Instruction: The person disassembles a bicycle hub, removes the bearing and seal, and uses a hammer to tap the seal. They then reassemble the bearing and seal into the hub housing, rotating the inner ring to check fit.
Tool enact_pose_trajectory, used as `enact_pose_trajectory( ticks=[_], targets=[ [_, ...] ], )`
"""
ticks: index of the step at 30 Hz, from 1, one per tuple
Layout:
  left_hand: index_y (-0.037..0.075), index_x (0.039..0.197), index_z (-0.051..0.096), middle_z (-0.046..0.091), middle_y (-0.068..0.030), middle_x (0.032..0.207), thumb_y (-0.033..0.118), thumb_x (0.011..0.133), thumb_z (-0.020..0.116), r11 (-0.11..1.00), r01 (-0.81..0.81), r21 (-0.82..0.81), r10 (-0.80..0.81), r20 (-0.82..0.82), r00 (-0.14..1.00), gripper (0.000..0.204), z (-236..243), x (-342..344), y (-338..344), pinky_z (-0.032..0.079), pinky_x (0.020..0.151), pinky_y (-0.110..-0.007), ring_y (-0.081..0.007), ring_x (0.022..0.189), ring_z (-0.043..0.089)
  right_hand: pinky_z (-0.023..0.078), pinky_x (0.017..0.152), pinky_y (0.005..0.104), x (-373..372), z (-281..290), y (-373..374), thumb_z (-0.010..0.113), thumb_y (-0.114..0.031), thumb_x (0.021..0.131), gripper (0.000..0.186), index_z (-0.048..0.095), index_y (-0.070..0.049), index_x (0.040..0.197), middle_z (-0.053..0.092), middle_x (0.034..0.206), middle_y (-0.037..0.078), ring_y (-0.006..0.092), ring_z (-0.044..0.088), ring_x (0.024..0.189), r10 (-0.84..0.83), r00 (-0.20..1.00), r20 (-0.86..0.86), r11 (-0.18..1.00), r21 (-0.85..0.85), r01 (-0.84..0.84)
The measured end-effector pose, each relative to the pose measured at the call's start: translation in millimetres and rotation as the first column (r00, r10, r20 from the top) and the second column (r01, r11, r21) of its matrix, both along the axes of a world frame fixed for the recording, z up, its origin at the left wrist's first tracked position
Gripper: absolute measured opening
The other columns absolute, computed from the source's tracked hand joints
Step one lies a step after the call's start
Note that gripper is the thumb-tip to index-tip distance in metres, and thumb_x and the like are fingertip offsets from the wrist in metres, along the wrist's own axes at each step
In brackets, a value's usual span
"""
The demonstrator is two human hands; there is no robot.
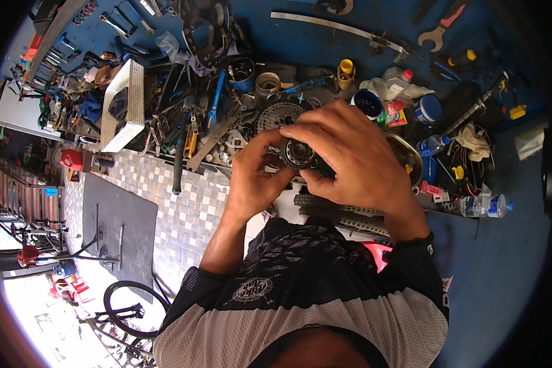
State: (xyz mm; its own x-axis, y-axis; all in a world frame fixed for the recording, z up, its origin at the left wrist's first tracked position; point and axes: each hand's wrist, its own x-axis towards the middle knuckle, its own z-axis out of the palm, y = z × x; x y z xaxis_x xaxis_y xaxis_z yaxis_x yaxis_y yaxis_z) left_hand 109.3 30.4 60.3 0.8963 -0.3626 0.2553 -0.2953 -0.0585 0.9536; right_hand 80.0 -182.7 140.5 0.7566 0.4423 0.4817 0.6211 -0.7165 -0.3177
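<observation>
Between my two hands is a round dark metal hub part with a bearing ring point(299, 151), its open end facing up. My left hand point(257, 172) grips it from the left, thumb at its lower side and fingers curled behind it. My right hand point(356, 159) holds it from the right, fingers arched over the top and thumb below. Just behind them a large toothed bicycle cassette point(275, 118) lies on the cluttered bench, partly hidden by my hands. A metal bowl point(406, 147) sits right of my right hand, largely covered by it.
The bench holds hand tools, a perforated metal tray point(113, 132), tubs point(428, 107) and water bottles point(481, 206). Wrenches point(433, 37) hang on the blue wall. Bicycle tyres point(318, 202) lie below the bench edge. Bicycles point(129, 310) and a dark mat point(122, 221) are at the left.
</observation>
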Motion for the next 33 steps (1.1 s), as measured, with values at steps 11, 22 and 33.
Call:
enact_pose_trajectory(
  ticks=[11, 22, 33],
  targets=[
    [-0.004, 0.135, 0.065, 0.072, -0.0111, 0.119, -0.016, 0.08, 0.072, 0.992, 0.053, -0.111, -0.064, -0.095, 0.993, 0.057, -2.9, 0.1, -1.6, 0.064, 0.083, -0.028, -0.0152, 0.107, 0.073, 0.054, 0.095, 0.0449, -1.5, -2.1, -1.4, 0.091, -0.027, 0.071, 0.068, 0.069, -0.01, 0.133, 0.067, 0.124, 0.008, 0.0333, 0.063, 0.113, -0.032, 0.998, -0.062, 0.997, 0.063, 0.036],
    [-0.006, 0.134, 0.062, 0.07, -0.0113, 0.124, -0.016, 0.084, 0.075, 0.999, 0.049, -0.011, -0.049, -0.08, 0.996, 0.053, 12.0, -5.2, 0.3, 0.062, 0.093, -0.032, -0.0156, 0.109, 0.07, 0.054, 0.087, 0.0421, -3.3, 0.3, -2.1, 0.09, -0.024, 0.079, 0.04, 0.078, -0.009, 0.114, 0.068, 0.113, 0.006, 0.0296, 0.065, 0.104, -0.007, 1.0, -0.007, 0.989, 0.145, 0.008],
    [-0.007, 0.131, 0.064, 0.068, -0.012, 0.125, -0.013, 0.084, 0.074, 0.999, -0.045, -0.02, 0.046, 0.045, 0.998, 0.049, 8.8, -8.3, -0.3, 0.062, 0.094, -0.032, -0.0166, 0.113, 0.069, 0.053, 0.084, 0.0409, -7.5, -3.7, 4.8, 0.093, -0.024, 0.076, 0.038, 0.078, -0.007, 0.107, 0.069, 0.104, 0.006, 0.0289, 0.064, 0.099, -0.098, 0.995, 0.03, 0.983, 0.156, 0.092]
  ],
)
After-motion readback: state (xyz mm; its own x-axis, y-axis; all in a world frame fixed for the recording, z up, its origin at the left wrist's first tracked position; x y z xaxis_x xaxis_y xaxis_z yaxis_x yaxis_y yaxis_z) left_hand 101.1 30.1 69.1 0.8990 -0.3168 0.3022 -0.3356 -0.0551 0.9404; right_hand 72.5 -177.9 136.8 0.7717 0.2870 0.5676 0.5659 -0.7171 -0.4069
